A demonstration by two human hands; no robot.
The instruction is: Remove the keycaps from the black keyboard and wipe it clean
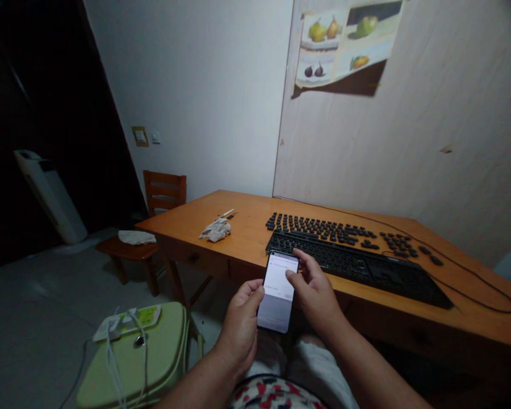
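Observation:
A smartphone [276, 309] with a lit screen is held upright above my lap, in front of the desk edge. My left hand [243, 318] is closed around its left side, the thumb on the edge. On the other side, my right hand [315, 289] grips the upper right edge, its thumb over the screen. Just beyond lies a black keyboard [344, 264] with its keys removed. Behind that, loose black keycaps [319, 227] are laid out in rows on the desk. The writing on the screen is too small to read.
The wooden desk [247, 210] also bears a crumpled cloth [216, 229] and a thin white tool [226, 213]. A black cable [485, 289] loops at the right. A green case [153, 352] with a power strip [147, 319] stands at lower left, near a wooden chair [166, 190].

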